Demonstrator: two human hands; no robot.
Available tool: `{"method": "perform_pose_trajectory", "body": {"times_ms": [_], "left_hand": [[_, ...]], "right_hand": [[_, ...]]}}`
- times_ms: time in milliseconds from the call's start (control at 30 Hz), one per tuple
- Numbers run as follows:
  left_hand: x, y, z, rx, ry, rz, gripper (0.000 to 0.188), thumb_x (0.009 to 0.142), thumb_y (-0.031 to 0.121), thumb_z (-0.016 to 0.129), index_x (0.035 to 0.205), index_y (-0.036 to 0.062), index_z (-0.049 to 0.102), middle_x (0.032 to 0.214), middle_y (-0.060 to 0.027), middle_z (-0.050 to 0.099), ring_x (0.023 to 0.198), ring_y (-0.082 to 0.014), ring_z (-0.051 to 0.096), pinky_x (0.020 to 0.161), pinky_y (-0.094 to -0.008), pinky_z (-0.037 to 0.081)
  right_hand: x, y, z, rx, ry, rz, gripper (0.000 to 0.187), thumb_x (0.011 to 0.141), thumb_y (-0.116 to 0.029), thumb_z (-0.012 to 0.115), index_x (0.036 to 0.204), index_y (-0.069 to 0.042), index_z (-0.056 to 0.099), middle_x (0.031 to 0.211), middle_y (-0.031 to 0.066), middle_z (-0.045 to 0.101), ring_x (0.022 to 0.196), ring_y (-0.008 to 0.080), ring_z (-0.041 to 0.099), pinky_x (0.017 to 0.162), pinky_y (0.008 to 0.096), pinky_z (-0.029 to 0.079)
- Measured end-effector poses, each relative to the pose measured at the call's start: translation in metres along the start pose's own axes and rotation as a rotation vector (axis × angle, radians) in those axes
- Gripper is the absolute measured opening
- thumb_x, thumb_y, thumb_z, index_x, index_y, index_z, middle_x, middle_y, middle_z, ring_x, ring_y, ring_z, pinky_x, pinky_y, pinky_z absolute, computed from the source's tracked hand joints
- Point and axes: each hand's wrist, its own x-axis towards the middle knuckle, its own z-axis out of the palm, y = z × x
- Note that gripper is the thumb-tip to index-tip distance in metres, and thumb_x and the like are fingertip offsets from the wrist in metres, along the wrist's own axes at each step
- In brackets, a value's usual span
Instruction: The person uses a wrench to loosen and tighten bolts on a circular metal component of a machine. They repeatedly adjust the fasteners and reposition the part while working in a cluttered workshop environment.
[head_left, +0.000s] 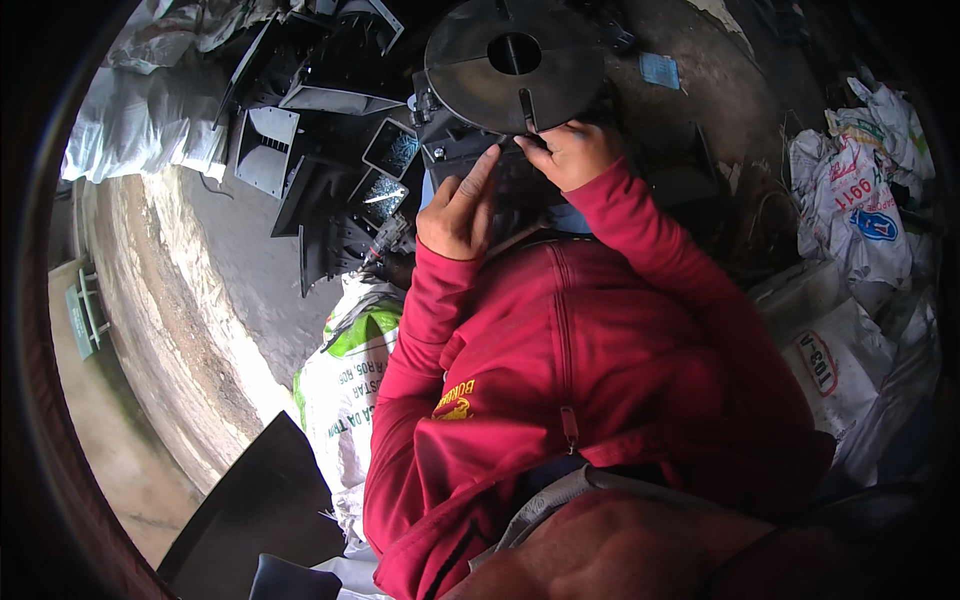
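A black round disc (455, 60) with a central hole and narrow slots lies at the top middle, over a black boxy part (455, 150). My right hand (580, 155) is closed at the disc's near edge, thumb and forefinger beside a slot; what they pinch is too small to make out. Just left of it, my left hand (460, 212) has its forefinger stretched toward the black part below the rim. Its other fingers are partly curled, and I see nothing in them. Whether the fingertip touches the part cannot be told.
Two small boxes of screws, one farther (398, 148) and one nearer (383, 196), stand left of my hands, beside a power tool (385, 238). Black moulded parts (310, 210) crowd the far left. White sacks (870, 190) lie at right; another sack (345, 390) stands at left.
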Motion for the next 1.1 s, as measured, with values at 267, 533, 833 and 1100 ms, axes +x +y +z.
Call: {"method": "perform_pose_trajectory", "body": {"times_ms": [267,533,833,1100], "left_hand": [[0.001,0.0,0.002,0.189,-0.026,0.096,0.052,0.081,-0.005,0.062,0.129,0.0162,0.059,0.063,-0.0089,0.045,0.049,-0.0217,0.046,0.05,-0.0311,0.043],[0.005,0.001,0.005,0.276,-0.032,0.14,0.051,0.081,-0.007,0.06,0.127,0.0147,0.06,0.062,-0.0095,0.047,0.047,-0.0205,0.045,0.048,-0.0314,0.042],[0.0,0.005,0.001,0.288,-0.147,-0.018,0.045,0.085,-0.007,0.054,0.129,0.0058,0.057,0.091,-0.0168,0.066,0.071,-0.0218,0.064,0.064,-0.0285,0.051],[0.004,0.007,-0.006,0.027,0.097,0.049,0.041,0.09,0.0,0.056,0.13,0.0013,0.053,0.108,-0.0188,0.066,0.088,-0.0221,0.067,0.075,-0.0273,0.05]], "right_hand": [[-0.006,0.014,0.013,0.103,0.034,0.028,0.014,0.077,-0.016,0.074,0.086,-0.008,0.068,0.079,0.0084,0.066,0.07,0.0279,0.066,0.059,0.0351,0.052],[-0.004,0.011,0.008,0.096,-0.035,0.1,0.015,0.078,-0.019,0.073,0.088,-0.009,0.068,0.081,0.0091,0.067,0.071,0.0294,0.066,0.06,0.036,0.052],[-0.009,0.02,0.016,0.142,-0.015,0.082,0.016,0.079,-0.02,0.072,0.09,-0.008,0.068,0.083,0.0102,0.068,0.072,0.0298,0.066,0.061,0.0366,0.053],[-0.013,0.042,-0.072,0.187,0.02,0.132,0.054,0.062,-0.032,0.088,0.107,-0.012,0.065,0.051,-0.0035,0.03,0.044,0.0065,0.029,0.043,0.0262,0.032]]}}
